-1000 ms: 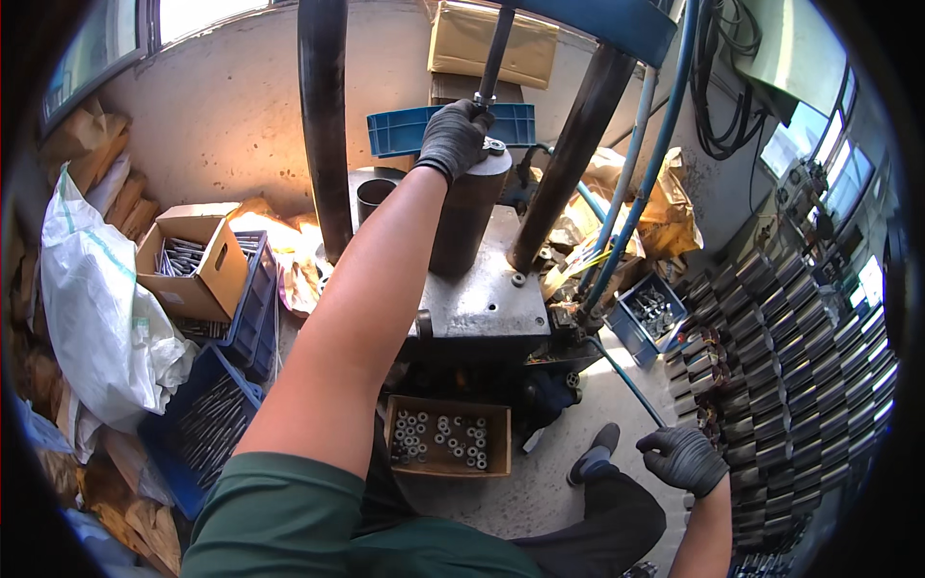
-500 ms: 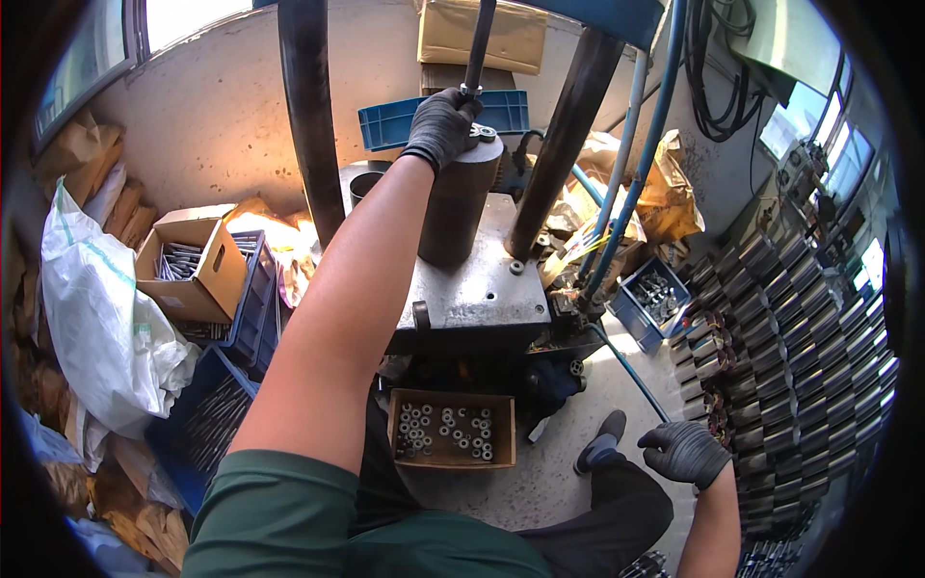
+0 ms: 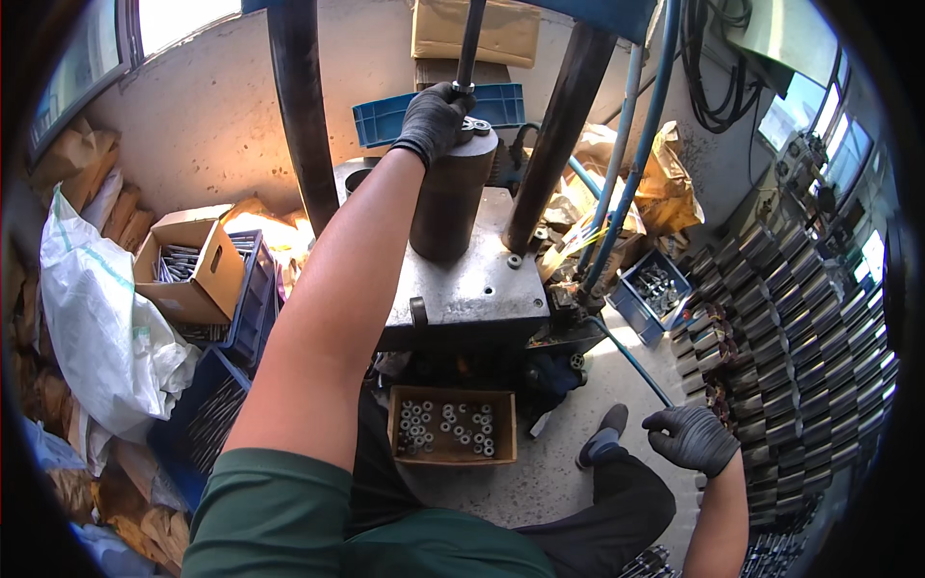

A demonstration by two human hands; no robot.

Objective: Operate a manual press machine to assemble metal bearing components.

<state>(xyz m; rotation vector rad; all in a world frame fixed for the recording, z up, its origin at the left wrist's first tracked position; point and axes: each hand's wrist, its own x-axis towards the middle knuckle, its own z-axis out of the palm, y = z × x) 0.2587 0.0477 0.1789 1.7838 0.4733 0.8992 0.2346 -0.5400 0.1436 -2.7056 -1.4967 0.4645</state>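
Note:
Both my hands wear dark grey gloves. My left hand [image 3: 434, 120] reaches forward, its fingers closed around the lower end of an upright steel rod [image 3: 470, 48]. The hand covers the rod's tip. It sits at the top of a thick metal cylinder [image 3: 451, 212], where a small ring-shaped part [image 3: 479, 126] lies beside the fingers. The cylinder stands on a steel press table [image 3: 453, 294]. At the lower right my right hand [image 3: 696, 440] is curled around the end of a thin blue lever [image 3: 631, 358], which slopes down from the press.
Dark posts [image 3: 302, 116] flank the cylinder. A shallow box of metal rings [image 3: 453, 451] sits below the table. At left are a carton of rods [image 3: 207, 275], blue crates and a white sack [image 3: 106, 318]. Stacked metal tubes [image 3: 800, 356] line the right, near a blue bin [image 3: 647, 323].
My right hand and the lever's end have risen slightly. My left hand stays at the rod above the cylinder. The whole view has shifted a little.

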